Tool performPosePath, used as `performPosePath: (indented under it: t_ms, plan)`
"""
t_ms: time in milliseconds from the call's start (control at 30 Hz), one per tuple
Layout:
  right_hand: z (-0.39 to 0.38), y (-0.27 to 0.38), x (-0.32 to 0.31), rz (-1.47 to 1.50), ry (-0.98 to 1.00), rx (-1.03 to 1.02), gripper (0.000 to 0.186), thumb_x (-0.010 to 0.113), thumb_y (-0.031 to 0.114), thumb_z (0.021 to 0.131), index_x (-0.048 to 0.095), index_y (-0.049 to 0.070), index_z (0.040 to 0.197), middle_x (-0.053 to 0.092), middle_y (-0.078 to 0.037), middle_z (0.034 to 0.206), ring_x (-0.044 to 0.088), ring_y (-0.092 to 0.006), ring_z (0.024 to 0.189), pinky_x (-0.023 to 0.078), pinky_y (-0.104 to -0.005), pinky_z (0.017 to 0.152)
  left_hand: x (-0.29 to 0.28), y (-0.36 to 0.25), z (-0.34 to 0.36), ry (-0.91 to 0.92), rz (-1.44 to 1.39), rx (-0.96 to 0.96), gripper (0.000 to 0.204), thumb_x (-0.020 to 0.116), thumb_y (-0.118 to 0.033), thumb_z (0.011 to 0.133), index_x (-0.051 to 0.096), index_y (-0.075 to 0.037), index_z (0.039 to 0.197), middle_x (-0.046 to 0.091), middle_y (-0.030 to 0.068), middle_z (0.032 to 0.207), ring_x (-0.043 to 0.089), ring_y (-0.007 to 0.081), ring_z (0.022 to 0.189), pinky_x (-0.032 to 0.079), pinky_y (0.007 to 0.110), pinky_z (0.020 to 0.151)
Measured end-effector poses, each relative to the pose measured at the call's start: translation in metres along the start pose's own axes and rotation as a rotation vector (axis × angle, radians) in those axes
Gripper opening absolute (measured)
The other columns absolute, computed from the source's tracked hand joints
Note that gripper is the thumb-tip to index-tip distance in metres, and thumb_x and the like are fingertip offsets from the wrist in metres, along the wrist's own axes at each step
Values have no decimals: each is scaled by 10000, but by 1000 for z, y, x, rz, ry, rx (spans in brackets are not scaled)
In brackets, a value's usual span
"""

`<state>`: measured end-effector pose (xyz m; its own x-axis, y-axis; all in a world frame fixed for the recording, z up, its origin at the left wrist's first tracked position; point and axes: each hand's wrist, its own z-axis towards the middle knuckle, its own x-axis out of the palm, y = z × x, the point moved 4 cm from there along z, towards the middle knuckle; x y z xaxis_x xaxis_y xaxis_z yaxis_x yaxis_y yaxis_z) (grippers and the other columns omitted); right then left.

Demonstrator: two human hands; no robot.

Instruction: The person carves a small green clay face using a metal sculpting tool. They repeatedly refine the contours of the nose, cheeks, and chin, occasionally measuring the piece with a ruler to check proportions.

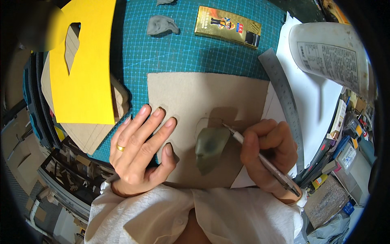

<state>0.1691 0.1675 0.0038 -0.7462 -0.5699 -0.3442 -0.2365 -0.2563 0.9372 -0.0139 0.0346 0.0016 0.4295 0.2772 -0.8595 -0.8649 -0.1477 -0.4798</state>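
Nearby, ruler (284, 91) beside cardboard (178, 93), gold box (227, 26)

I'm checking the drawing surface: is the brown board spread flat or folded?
Spread flat: the brown board shows one continuous surface with no visible crease, and the left hand lies over its left edge.

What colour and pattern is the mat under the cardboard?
The cutting mat is teal with a light-blue grid, seen in the head view.

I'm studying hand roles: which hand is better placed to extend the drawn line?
Probably the right hand: it holds the pencil, tip at the line on the cardboard. The left hand, farther left, holds no pencil.
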Motion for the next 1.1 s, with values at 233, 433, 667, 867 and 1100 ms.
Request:
performPosePath:
  t_ms: [233, 433, 667, 867, 1100]
  plan:
    - [-1, 0, 1, 10, -9, 12, 280, 725, -66, 789, 478, 47, 721, 640, -121, 705, 553, -102, 499, 395, -231, 438, 0, 0, 0, -6, -8, -1, 375, 648, -92, 756, 765, -94, 1112, 727, 97, 1147, 631, 254, 1201, 408, 368, 1049]
    - [-1, 0, 1, 0, -20, -6, 286, 724, -63, 788, 476, 54, 710, 633, -116, 681, 547, -102, 488, 393, -233, 430, -1, -1, 0, -11, 2, -13, 369, 650, -93, 754, 769, -96, 1103, 728, 97, 1147, 630, 251, 1204, 409, 369, 1049]
    - [-3, -3, 3, 9, -45, -3, 289, 727, -56, 787, 473, 57, 707, 635, -114, 675, 548, -106, 488, 394, -230, 433, 1, -1, 0, -8, -5, -10, 380, 652, -87, 743, 769, -93, 1105, 727, 97, 1149, 631, 251, 1203, 412, 371, 1046]
    - [-3, -3, 2, 29, -55, 4, 285, 718, -53, 799, 472, 55, 705, 637, -118, 678, 546, -106, 489, 393, -228, 436, 0, -1, 0, -8, -8, -4, 389, 655, -80, 736, 767, -88, 1108, 725, 99, 1153, 630, 254, 1201, 417, 372, 1040]
    - [-3, -2, 2, 8, -36, -21, 291, 720, -57, 797, 468, 51, 699, 635, -119, 678, 546, -109, 491, 393, -226, 439, 1, -1, 0, -11, -8, -8, 385, 655, -79, 736, 769, -88, 1103, 725, 101, 1152, 630, 254, 1203, 417, 372, 1040]
